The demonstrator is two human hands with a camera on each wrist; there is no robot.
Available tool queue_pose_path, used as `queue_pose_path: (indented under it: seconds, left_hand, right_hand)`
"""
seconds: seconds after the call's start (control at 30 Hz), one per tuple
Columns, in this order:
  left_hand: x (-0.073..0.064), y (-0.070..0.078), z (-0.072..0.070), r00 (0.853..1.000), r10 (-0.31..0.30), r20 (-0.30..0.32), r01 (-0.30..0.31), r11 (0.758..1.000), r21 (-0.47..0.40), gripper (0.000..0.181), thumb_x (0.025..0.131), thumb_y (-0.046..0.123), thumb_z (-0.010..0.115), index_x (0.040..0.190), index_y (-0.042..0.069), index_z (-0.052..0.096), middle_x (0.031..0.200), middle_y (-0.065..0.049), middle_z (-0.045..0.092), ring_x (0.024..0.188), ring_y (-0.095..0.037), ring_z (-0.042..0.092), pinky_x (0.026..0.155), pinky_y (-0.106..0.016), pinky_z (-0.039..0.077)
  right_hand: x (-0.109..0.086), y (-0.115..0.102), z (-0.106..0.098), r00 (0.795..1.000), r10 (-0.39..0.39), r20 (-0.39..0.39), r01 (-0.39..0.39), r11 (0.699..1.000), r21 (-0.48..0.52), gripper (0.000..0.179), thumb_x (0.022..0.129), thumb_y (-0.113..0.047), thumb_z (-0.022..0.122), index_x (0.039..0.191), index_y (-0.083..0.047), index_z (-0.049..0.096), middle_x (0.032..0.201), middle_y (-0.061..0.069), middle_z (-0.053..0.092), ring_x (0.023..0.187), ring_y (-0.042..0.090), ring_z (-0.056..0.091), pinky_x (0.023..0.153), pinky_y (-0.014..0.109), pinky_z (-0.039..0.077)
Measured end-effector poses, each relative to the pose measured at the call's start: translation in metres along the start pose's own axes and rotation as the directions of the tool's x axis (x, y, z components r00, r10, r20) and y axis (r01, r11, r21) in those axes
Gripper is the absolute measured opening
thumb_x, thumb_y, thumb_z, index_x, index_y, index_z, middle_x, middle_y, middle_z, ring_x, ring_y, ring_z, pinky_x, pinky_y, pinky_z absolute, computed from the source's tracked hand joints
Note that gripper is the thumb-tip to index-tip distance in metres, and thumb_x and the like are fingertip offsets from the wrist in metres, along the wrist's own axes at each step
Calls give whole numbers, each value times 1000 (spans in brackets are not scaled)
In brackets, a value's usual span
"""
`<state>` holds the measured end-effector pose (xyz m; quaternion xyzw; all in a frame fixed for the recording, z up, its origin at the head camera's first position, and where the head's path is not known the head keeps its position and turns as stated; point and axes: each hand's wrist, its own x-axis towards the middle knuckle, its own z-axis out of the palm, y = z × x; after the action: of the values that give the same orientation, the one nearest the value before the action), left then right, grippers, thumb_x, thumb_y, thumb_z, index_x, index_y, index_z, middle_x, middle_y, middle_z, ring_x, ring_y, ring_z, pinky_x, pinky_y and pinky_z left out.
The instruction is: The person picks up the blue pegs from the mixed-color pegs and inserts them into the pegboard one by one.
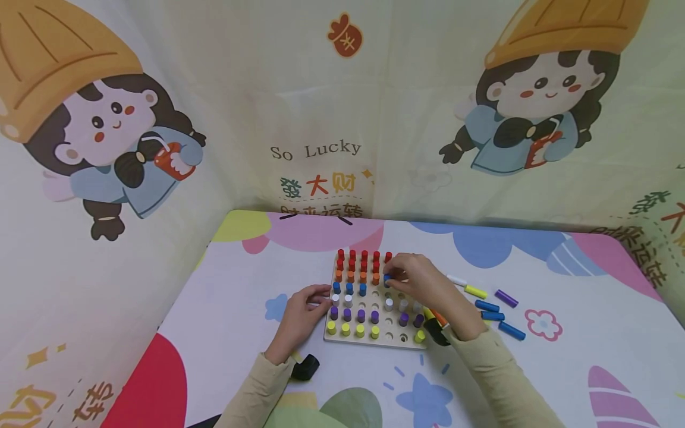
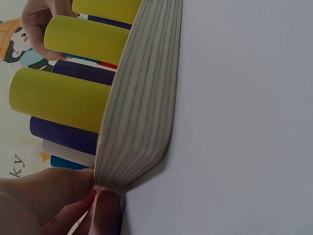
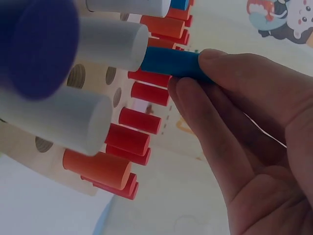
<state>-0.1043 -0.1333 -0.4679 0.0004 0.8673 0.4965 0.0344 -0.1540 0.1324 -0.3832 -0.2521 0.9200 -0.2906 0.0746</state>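
Note:
A wooden pegboard (image 1: 353,342) with rows of coloured pegs lies on the table. My left hand (image 1: 302,315) holds its left side; in the left wrist view the thumb rests on top of the board's edge (image 2: 144,98) and a finger lies lower against it. My right hand (image 1: 420,279) pinches a blue peg (image 3: 171,62) between thumb and fingers over the board's right half, close to the orange row. Red pegs (image 1: 364,255) fill the far rows. Blue, white (image 1: 348,301), purple (image 1: 361,314) and yellow pegs (image 1: 360,331) stand nearer, with bare holes between some.
Loose blue pegs (image 1: 512,330), a purple peg (image 1: 506,298), a yellow peg (image 1: 475,292) and a white peg (image 1: 456,280) lie right of the board. More loose pegs are partly hidden by the right forearm. A printed cloth wall (image 1: 321,107) stands behind the table.

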Motion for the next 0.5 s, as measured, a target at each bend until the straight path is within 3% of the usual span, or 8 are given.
queue_pose_path:
  seconds: [0.27,0.5]
  left_hand:
    - [0,1,-1,1000,8,8,-7,1000,-12,31,94,18,69,124,11,67,111,-4,70,95,-15,66,83,-31,57]
    - [-1,3,-2,1000,-2,4,2,1000,-10,31,93,18,70,124,11,67,110,-3,70,95,-15,66,83,-32,57]
  right_hand:
    - [4,-3,2,1000,-5,20,5,999,-37,18,84,-6,78,102,-6,72,93,1,68,82,12,63,81,31,58]
    - [8,-7,5,998,36,49,-36,999,4,17,85,-5,77,101,-5,73,95,3,70,89,16,68,83,33,59]
